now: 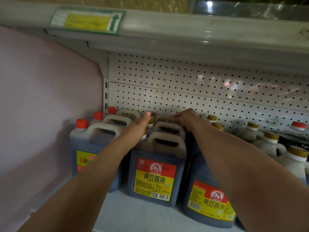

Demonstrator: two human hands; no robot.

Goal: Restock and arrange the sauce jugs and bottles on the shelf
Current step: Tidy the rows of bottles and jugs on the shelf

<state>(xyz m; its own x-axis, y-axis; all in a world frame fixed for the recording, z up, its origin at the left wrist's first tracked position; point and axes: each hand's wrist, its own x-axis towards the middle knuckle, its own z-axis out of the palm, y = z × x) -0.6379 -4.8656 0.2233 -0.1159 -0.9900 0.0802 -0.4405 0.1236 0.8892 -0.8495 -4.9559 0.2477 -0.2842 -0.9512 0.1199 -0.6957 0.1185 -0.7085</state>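
Head view, looking down onto the shelf (pixel 133 215). Both my forearms reach in toward the far end of the middle row of jugs.

My left hand (pixel 139 127) lies with its fingers straight and together, thumb up, pressed flat against the left side of the jugs in the middle row near their caps. It grips nothing.

My right hand (pixel 185 118) has its fingers curled over the handle of the rear jug (pixel 164 118), the farthest in that row, close to the perforated back panel (pixel 184 84).

Middle row, near to far: front jug (pixel 155 174) with red and yellow label facing me, a second jug (pixel 168 128) behind it, then the rear jug.

Left row: three dark jugs with red caps, the nearest (pixel 87 148) by the pink side wall (pixel 41 106).

Right of the front jug, nearer to me: another dark jug (pixel 209 203), same label, partly hidden under my right forearm.

Far right: pale bottles with gold caps (pixel 270 136), standing in rows; one red-capped bottle (pixel 299 126) at the back.

Overhead: upper shelf edge with a yellow and green price tag (pixel 88 20).
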